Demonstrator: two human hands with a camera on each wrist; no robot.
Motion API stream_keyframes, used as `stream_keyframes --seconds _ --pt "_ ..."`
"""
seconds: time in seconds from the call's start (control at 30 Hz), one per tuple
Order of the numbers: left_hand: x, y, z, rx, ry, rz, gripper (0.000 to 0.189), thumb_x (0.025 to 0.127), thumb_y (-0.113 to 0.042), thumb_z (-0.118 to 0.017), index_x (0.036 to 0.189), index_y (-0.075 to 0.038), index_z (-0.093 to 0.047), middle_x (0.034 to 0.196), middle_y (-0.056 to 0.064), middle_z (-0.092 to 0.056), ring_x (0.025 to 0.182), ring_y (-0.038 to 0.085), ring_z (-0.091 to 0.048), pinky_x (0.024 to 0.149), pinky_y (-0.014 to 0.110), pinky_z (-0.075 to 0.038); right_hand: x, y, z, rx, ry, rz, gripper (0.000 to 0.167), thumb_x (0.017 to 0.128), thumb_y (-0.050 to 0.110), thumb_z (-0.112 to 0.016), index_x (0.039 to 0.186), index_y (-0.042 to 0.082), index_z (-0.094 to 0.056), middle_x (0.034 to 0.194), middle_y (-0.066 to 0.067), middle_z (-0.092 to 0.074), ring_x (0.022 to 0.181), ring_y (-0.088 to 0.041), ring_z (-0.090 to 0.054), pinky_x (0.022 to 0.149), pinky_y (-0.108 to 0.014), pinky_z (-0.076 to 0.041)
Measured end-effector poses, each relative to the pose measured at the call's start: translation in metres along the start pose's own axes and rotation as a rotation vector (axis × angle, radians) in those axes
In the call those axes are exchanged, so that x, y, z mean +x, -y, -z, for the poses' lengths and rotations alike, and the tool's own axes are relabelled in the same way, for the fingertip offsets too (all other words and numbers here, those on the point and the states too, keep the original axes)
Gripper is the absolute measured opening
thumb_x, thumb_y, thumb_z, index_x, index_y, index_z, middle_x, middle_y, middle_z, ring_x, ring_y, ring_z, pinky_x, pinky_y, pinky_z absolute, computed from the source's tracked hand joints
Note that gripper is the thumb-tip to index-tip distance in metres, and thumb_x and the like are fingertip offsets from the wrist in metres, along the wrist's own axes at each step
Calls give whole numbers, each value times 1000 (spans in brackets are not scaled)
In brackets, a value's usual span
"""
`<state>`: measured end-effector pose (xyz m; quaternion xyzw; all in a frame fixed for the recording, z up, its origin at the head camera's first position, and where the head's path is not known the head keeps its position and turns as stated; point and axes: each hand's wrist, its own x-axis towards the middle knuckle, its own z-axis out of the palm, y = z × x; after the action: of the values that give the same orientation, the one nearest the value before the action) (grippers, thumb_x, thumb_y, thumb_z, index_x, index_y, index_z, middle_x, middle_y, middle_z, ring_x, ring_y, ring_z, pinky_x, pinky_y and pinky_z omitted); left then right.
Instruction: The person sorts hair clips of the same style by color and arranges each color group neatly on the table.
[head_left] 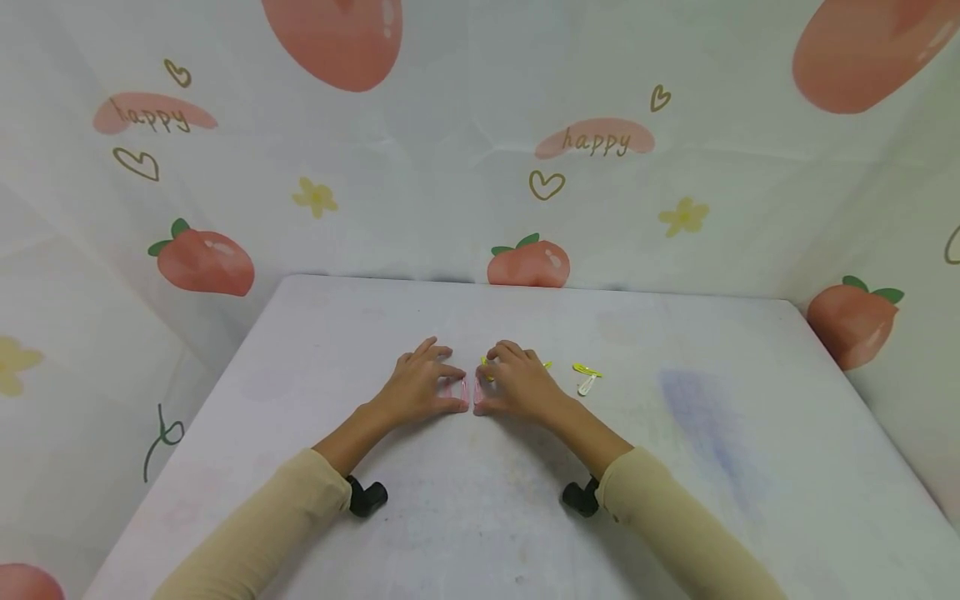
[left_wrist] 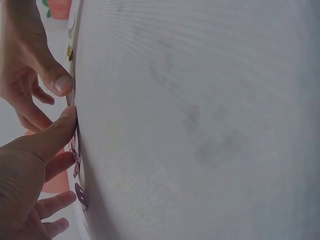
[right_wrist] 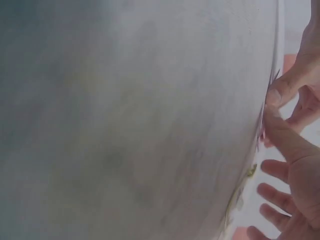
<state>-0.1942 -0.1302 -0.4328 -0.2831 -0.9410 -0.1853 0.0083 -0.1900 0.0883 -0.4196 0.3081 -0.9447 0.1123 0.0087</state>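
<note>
In the head view, both hands meet over the middle of the table. My left hand (head_left: 420,385) holds a pink snap hair clip (head_left: 464,390) between thumb and index finger at its two ends; more pink shows under that hand. Facing it, my right hand (head_left: 522,382) holds another pink hair clip (head_left: 477,390) the same way, its other fingers spread above the table. The left wrist view shows pink clips (left_wrist: 75,155) by the left fingers and another clip (left_wrist: 81,195) below. The thumb tips come close together, partly covering the clips.
Right of the right hand lie a yellow hair clip (head_left: 587,370) and a white hair clip (head_left: 587,385). Bits of yellow clips (head_left: 548,365) peek out behind the right hand. The white table (head_left: 450,533) ends at a patterned cloth backdrop (head_left: 420,167).
</note>
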Motion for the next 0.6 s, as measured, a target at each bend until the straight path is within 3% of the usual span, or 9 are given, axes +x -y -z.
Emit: stream_keyframes --seconds 0.23,0.6 --pt "0 -3 0 0 21 24 50 77 -47 -83 115 -15 -76 137 17 -56 143 42 -31 101 67 -35 -26 -25 16 56 -38 -33 56 79 44 -82 123 10 -71 125 -8 -59 128 -26 -46 99 -49 -42" --pt "-1 -3 -1 0 37 51 51 79 -47 -81 118 -15 -75 139 16 -55 144 40 -30 103 67 -33 -88 -96 29 96 -117 -238 27 82 35 -80 88 9 -77 114 -13 -65 119 -34 -53 92 -58 -44"
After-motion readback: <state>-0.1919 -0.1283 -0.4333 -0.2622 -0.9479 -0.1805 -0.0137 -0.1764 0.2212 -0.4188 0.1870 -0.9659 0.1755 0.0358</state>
